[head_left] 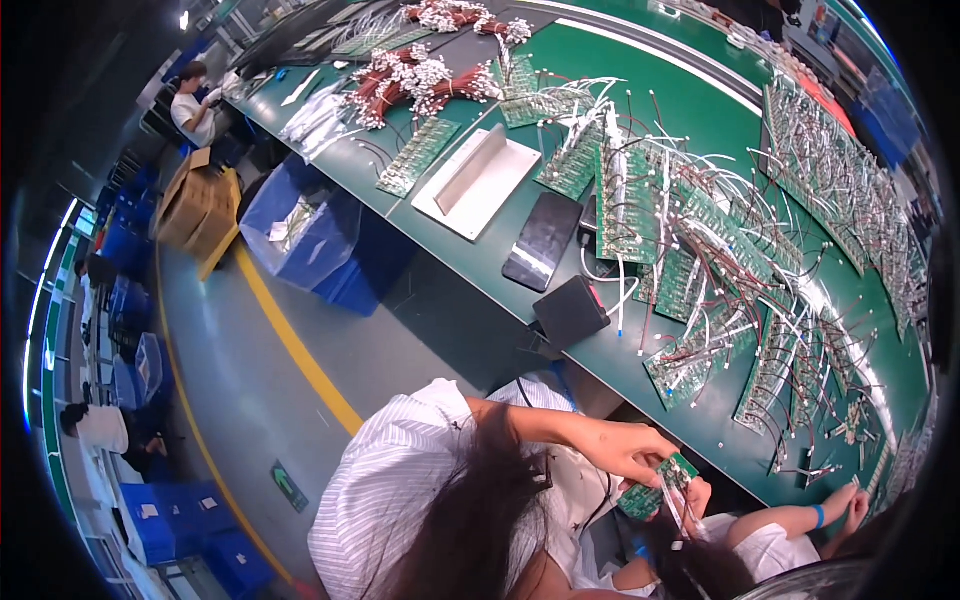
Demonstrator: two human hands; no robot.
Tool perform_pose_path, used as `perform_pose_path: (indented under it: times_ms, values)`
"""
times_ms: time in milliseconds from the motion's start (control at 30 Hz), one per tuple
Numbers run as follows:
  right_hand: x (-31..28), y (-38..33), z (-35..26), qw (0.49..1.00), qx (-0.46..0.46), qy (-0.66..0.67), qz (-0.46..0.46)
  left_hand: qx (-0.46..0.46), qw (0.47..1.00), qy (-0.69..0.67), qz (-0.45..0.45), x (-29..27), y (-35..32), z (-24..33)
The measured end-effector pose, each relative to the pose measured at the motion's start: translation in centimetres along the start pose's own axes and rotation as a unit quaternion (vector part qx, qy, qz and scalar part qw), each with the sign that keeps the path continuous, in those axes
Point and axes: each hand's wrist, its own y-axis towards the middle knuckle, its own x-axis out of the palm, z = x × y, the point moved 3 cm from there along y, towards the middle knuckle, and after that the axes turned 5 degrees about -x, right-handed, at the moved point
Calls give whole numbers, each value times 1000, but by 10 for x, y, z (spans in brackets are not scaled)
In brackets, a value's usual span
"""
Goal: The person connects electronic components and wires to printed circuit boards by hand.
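At the table's near edge, my left hand (642,456) is closed on a small green circuit board (641,501), fingers bent over its upper edge. My right hand (699,496) grips the board from the other side, its fingers partly hidden by the board and wires. White wires (676,518) hang from the board. Dark hair covers part of my right forearm. Beyond my hands, several wired circuit boards (705,350) lie in overlapping piles on the green table (640,375), their white and dark red leads tangled.
A black box (572,312), a phone (542,240) and a white angled fixture (480,180) lie along the near edge. Red-brown wire bundles (400,85) sit farther left. Another person's hands (850,505) work at right. Blue bins (310,235) and a carton (195,205) stand on the floor.
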Motion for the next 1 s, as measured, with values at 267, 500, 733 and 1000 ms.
perform_pose_path:
  times_ms: [267, 500, 733, 1000]
  values:
    - [7, 14, 6, 999, -6, 16, -46, -15, 997, 21, 76, -14, -7, 9]
    - [34, 14, 5, 996, -10, 30, -86, 89, 988, 94, 80, -12, -13, 16]
    - [7, 10, 26, 992, 0, 56, -110, -4, 998, 20, 66, -15, -19, 28]
    - [19, 9, 21, 989, 15, 83, -121, -58, 992, -108, 8, -3, -22, 10]
